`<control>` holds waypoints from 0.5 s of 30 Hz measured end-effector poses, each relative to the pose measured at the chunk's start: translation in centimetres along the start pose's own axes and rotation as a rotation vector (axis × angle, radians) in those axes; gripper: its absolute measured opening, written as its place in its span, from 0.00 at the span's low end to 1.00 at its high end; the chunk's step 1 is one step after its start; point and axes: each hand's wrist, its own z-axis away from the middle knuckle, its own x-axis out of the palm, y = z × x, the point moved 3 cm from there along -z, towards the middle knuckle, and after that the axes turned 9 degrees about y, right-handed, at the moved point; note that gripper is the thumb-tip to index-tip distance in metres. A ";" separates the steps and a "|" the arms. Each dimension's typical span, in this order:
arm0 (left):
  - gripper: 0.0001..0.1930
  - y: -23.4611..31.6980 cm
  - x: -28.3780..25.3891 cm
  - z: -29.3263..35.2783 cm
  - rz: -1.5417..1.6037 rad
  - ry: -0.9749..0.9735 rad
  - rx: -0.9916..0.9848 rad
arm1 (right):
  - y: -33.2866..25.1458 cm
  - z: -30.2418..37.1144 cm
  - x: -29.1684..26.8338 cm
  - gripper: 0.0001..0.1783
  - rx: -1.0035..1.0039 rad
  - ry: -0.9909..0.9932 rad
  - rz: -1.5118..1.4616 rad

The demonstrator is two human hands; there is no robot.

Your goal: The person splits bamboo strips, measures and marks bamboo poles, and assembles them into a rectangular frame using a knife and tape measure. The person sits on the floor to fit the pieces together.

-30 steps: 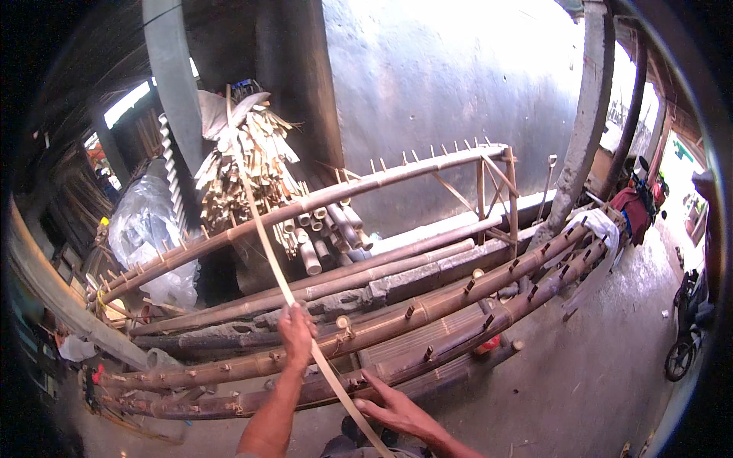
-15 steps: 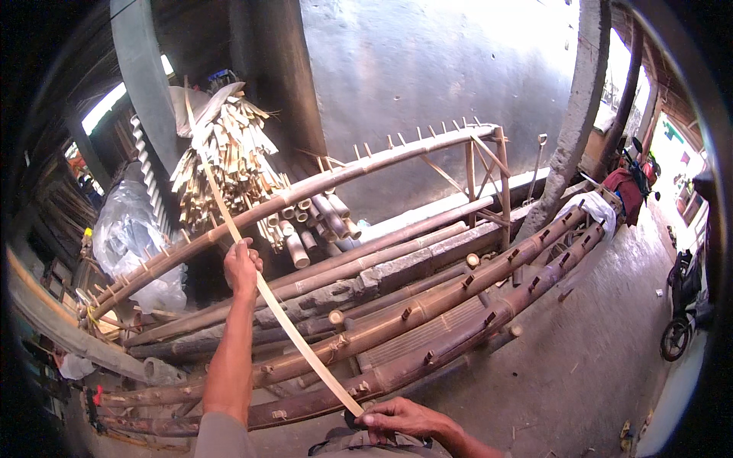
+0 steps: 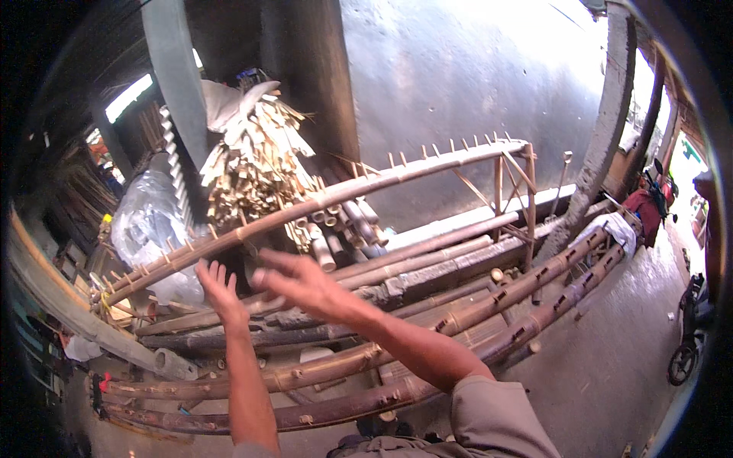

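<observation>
My left hand point(image 3: 221, 293) is raised with its fingers apart and nothing visible in it, just below a long bamboo rail point(image 3: 321, 200) set with upright pegs. Beside it on the right, my right hand point(image 3: 304, 284) reaches forward, fingers spread and smeared by motion; no strip shows in it. Beyond the rail stands a large bundle of pale bamboo strips point(image 3: 252, 164). Cut bamboo tubes point(image 3: 324, 252) lie at its foot, partly behind the rail.
Two long, dark bamboo poles with pegs or slots point(image 3: 351, 368) run across in front of me. To the left is a heap of clear plastic sheeting point(image 3: 149, 225). A grey wall point(image 3: 466, 99) and a concrete post point(image 3: 599, 130) stand behind; a motorbike point(image 3: 647, 202) is at far right.
The long bamboo strip has left both hands and I cannot pick it out now. My right hand has swung up and forward beside the left, whose fingers have opened. The view has shifted left.
</observation>
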 end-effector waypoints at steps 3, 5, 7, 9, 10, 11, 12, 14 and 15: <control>0.37 1.4 -5.1 1.1 -0.055 0.027 0.060 | 1.0 3.0 4.2 0.37 -0.057 -0.162 0.138; 0.34 1.5 -9.1 2.8 -0.130 0.070 -0.019 | 3.1 6.3 4.8 0.34 0.087 -0.266 0.173; 0.32 1.9 -12.9 5.3 -0.249 0.085 -0.081 | 5.5 10.2 4.7 0.32 0.258 -0.305 0.185; 0.31 2.9 -15.8 7.8 -0.306 0.080 -0.131 | 7.5 13.5 4.9 0.31 0.272 -0.232 0.158; 0.31 3.5 -16.9 8.7 -0.327 0.100 -0.174 | 8.3 15.2 5.1 0.31 0.269 -0.180 0.127; 0.30 4.3 -17.8 9.7 -0.334 0.136 -0.158 | 9.4 16.6 5.6 0.31 0.378 -0.147 0.163; 0.30 5.6 -18.3 10.7 -0.264 0.074 -0.097 | 10.0 18.5 4.9 0.32 0.429 -0.206 0.218; 0.29 9.0 -17.5 11.8 -0.122 -0.090 0.067 | 11.3 20.7 5.2 0.31 0.436 -0.204 0.325; 0.28 11.1 -16.8 12.8 -0.093 -0.166 0.141 | 11.7 21.4 5.4 0.29 0.399 -0.200 0.368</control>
